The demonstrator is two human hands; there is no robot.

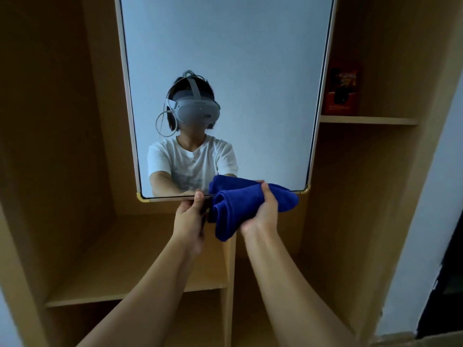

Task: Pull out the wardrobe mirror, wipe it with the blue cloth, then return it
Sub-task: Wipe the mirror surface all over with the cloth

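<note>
Two bare forearms are reaching up from the bottom edge of the view, nearest the camera, toward the lower edge of the wardrobe mirror (pixel 225 71). The right hand (pixel 264 211) is closing around the blue cloth (pixel 240 206), thumb lying over the top of the bunched fabric and the fingers wrapping beneath it, so the cloth is bulging out to the left and right of the grip and a fold is hanging down below the palm. The upper part of the cloth is pressing against the glass right at the bottom edge of the mirror, toward its right corner, and its reflection is showing as a blue mass just above. The left hand (pixel 190 216) is sitting just beside the cloth on its left, thumb resting on the front of the mirror's bottom frame and the fingers curling behind and under it, pinching the frame near its middle. The mirror is standing out in front of the wooden wardrobe (pixel 75 146), upright with a pale frame and rounded yellowish corner caps, and it is reflecting a person in a white T-shirt wearing a grey headset. Behind the mirror on the right, a shelf (pixel 368 120) is carrying a red and orange box (pixel 342 92), blurred. Lower shelves and a vertical divider are lying beneath the hands.
</note>
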